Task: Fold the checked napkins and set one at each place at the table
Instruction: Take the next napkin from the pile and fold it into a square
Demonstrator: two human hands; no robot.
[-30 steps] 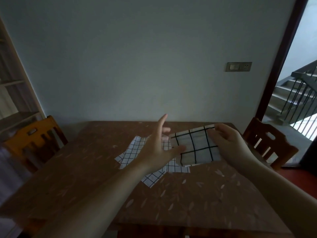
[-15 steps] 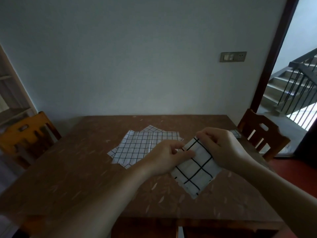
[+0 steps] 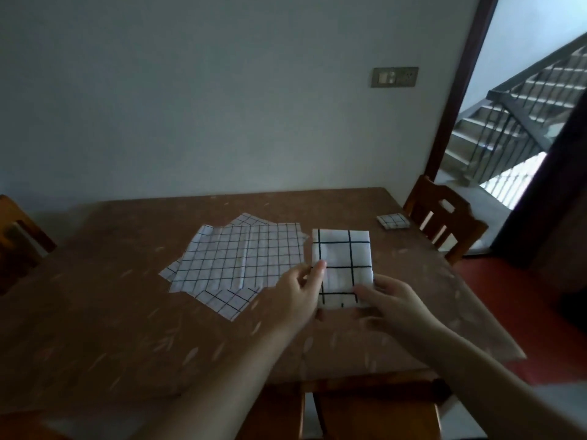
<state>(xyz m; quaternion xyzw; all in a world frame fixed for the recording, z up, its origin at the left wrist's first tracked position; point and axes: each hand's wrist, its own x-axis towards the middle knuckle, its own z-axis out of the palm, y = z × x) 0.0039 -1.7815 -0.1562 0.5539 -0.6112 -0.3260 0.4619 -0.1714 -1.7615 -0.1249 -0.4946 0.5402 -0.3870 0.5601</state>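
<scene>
A: Head view: a folded white napkin with a wide black check [image 3: 341,265] lies flat on the brown leaf-patterned counter [image 3: 95,312], right of centre, squared up as a rectangle.

B: And the hands?

A: The left hand [image 3: 293,298] meets the napkin's left edge, thumb tip on top of the cloth and fingers curled at the border, pinching it. The right hand [image 3: 390,308] is at the near right corner, thumb over the cloth and fingers curled beneath the edge, pinching as well, though motion blur softens it.

B: What sits beside it?

A: Just left of it, touching or nearly so, is a loose stack of unfolded white napkins with a finer black check [image 3: 238,262], fanned at different angles. A small folded checked napkin [image 3: 393,221] rests well apart at the far right corner, near an orange-brown wooden chair [image 3: 444,220].

B: Anything else?

A: Another wooden chair back [image 3: 19,236] shows at the left edge, a grey wall switch plate [image 3: 394,77] behind, and a staircase with dark railing [image 3: 521,122] through the doorway
</scene>
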